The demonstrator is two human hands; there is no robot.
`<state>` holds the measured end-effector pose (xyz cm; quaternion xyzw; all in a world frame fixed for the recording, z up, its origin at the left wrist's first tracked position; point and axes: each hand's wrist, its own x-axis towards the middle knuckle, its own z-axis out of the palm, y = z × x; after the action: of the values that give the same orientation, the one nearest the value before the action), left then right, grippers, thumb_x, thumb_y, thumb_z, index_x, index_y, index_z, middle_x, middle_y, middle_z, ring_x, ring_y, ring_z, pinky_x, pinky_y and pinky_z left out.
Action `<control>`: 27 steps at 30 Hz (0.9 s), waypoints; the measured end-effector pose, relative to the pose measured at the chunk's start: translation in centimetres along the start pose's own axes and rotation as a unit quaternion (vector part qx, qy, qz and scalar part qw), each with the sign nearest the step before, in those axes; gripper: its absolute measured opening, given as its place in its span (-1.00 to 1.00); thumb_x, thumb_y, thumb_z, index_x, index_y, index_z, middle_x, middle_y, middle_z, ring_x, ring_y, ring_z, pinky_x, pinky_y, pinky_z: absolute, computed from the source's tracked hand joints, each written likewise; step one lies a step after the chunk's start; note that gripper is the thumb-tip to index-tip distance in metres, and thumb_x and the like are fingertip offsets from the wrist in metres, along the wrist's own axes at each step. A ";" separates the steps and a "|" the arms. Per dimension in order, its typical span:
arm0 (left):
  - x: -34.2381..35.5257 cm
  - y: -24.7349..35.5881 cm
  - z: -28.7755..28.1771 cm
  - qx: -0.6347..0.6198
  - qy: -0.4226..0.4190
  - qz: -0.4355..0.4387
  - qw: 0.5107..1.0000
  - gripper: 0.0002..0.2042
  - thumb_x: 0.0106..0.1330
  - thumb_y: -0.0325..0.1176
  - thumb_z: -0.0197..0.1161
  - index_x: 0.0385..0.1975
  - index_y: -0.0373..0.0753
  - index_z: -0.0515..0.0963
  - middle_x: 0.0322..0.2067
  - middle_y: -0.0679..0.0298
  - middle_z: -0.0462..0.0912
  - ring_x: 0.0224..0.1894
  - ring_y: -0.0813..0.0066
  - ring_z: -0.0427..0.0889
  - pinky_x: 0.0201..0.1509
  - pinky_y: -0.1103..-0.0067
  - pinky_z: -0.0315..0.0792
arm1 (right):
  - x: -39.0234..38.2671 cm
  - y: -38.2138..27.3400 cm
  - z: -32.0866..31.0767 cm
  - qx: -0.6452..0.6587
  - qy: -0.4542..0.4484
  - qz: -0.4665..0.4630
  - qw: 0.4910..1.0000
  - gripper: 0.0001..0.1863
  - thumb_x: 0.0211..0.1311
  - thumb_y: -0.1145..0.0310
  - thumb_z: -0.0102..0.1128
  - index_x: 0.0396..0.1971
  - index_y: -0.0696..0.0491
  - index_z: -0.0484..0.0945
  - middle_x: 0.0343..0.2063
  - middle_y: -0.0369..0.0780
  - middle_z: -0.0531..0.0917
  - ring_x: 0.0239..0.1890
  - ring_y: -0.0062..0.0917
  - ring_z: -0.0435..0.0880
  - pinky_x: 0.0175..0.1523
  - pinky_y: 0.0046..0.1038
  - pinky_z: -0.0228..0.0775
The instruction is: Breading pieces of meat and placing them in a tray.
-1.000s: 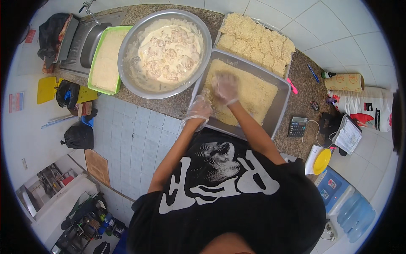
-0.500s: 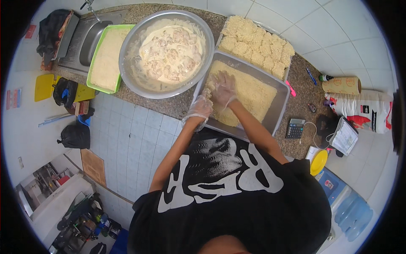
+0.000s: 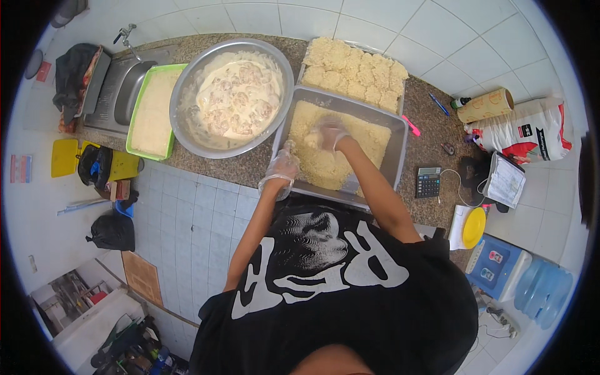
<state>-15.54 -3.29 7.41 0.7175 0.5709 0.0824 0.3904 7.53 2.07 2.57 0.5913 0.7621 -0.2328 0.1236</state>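
A grey plastic bin [image 3: 400, 147] filled with pale yellow breadcrumbs [image 3: 365, 140] stands in front of me on the counter. My right hand [image 3: 331, 133], in a clear disposable glove, is down in the crumbs, its fingers curled and slightly blurred. By its fingertips a crumb-coated lump [image 3: 312, 140] shows; most of what the fingers close on is hidden. My left hand [image 3: 284, 165], gloved too, rests at the bin's left rim with fingers extended and crumbs clinging to them. Left of the bin, a big metal bowl [image 3: 182, 131] holds raw pieces in creamy batter [image 3: 240, 100].
Behind the bin sits a tray of breaded pieces [image 3: 356, 72]. A green tray [image 3: 132, 140] of pale crumbs lies between the bowl and the sink [image 3: 128, 94]. To the right are a pink marker [image 3: 411, 125], a calculator [image 3: 428, 182], a blue pen [image 3: 439, 105] and a yellow plate [image 3: 474, 228].
My right hand has gone from lying flat and spread on the crumbs to curled fingers dug into them. The left hand stays by the rim. The whole view has shifted slightly.
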 end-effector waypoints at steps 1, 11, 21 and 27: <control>-0.6 -0.8 -0.2 0.001 0.006 -0.008 1.000 -0.44 0.22 -0.25 0.03 0.27 -0.20 0.23 -0.28 -0.16 0.57 -0.20 -0.07 0.60 -0.09 0.22 0.43 | -1.6 -2.2 -2.3 0.063 -0.003 -0.034 0.997 -0.59 0.09 0.22 0.12 -0.02 -0.02 0.52 -0.13 -0.02 0.60 -0.08 -0.17 0.59 0.04 -0.22 0.40; 0.1 -4.2 2.2 0.098 -0.057 0.037 0.993 -0.64 0.30 -0.35 -0.09 0.04 -0.30 0.45 0.32 -0.06 0.15 0.27 -0.02 0.30 0.25 0.27 0.31 | -8.0 -1.1 -6.4 0.364 0.220 -0.183 0.886 -0.44 0.19 0.13 0.13 0.17 0.01 0.34 -0.01 0.03 0.54 0.01 -0.20 0.55 0.11 -0.28 0.35; -1.6 0.7 -1.2 -0.014 -0.085 -0.122 0.989 -0.42 0.35 -0.12 -0.15 0.36 -0.13 0.07 0.16 -0.14 0.34 0.17 -0.12 0.37 0.23 0.21 0.27 | -0.4 3.8 -21.4 0.087 0.178 -0.045 0.979 -0.34 0.23 0.01 0.11 0.27 -0.06 0.22 0.15 -0.15 0.41 0.20 -0.29 0.35 0.37 -0.29 -0.02; -2.4 -0.7 0.6 0.017 -0.010 -0.022 1.000 -0.52 0.35 -0.20 -0.10 0.20 -0.33 0.19 0.07 -0.20 0.39 0.12 -0.07 0.43 0.13 0.28 0.37 | 6.7 5.6 -21.9 0.113 0.094 -0.098 0.984 -0.30 0.17 -0.05 0.14 0.21 0.05 0.27 0.13 -0.07 0.43 0.19 -0.22 0.38 0.31 -0.28 0.13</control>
<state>-16.51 -5.66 7.34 0.7121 0.5840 0.0573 0.3855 13.02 19.82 17.16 0.5435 0.7931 -0.2720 -0.0393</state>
